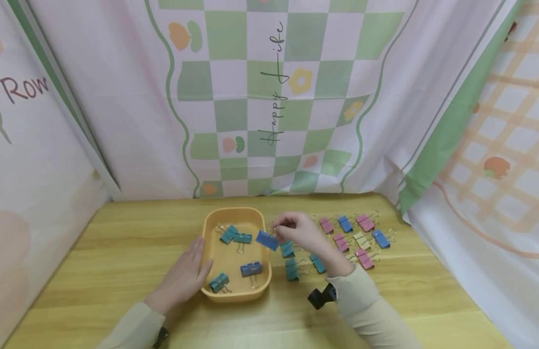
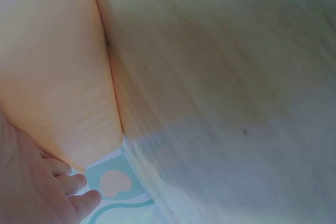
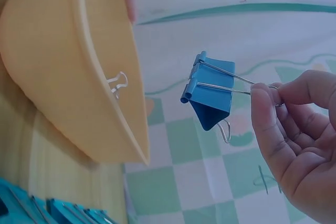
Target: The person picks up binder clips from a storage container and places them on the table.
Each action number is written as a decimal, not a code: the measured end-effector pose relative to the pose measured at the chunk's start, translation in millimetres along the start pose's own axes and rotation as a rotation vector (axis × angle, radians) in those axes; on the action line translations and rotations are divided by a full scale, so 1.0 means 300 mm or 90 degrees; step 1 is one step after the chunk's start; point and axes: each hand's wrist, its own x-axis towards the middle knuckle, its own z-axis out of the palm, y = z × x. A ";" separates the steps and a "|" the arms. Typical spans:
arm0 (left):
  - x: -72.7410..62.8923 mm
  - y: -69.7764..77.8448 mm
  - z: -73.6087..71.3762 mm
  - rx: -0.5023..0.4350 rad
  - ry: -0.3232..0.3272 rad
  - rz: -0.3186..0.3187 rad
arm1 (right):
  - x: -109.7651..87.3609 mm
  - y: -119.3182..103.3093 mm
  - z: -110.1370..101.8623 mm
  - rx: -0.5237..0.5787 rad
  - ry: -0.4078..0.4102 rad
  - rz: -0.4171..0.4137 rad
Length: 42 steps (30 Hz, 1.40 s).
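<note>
My right hand (image 1: 301,233) pinches a blue binder clip (image 1: 267,240) by one wire handle. It holds the clip above the right rim of the yellow tray (image 1: 238,296). In the right wrist view the clip (image 3: 212,87) hangs from thumb and fingertips (image 3: 263,100), its other handle pointing down. My left hand (image 1: 185,271) rests along the tray's left side with its fingers extended. Inside the tray lie teal binder clips (image 1: 219,282) and a blue binder clip (image 1: 251,269). The left wrist view shows fingers (image 2: 73,184) beside the tray wall (image 2: 58,77).
Several binder clips lie right of the tray on the wooden table (image 1: 134,252): teal clips (image 1: 292,269) closest, then pink clips (image 1: 365,259), blue clips (image 1: 381,239) and a yellow clip (image 1: 362,240). A printed curtain (image 1: 295,160) hangs behind the table.
</note>
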 end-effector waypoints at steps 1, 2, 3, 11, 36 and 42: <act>0.000 0.000 0.000 0.000 0.001 0.001 | -0.004 0.000 -0.009 -0.003 0.006 0.002; 0.000 0.001 0.000 0.001 0.001 0.001 | -0.007 0.000 -0.018 -0.002 0.012 0.004; 0.000 0.001 0.000 -0.001 0.001 0.001 | -0.011 -0.001 -0.026 -0.002 0.018 0.006; 0.001 0.005 -0.002 -0.010 -0.001 -0.001 | -0.033 0.010 -0.090 0.002 0.057 0.007; -0.002 0.002 0.001 -0.007 0.009 0.005 | -0.160 0.097 -0.338 -0.008 0.211 0.043; -0.003 0.003 0.000 0.000 0.008 0.002 | -0.207 0.143 -0.395 -0.003 0.265 0.033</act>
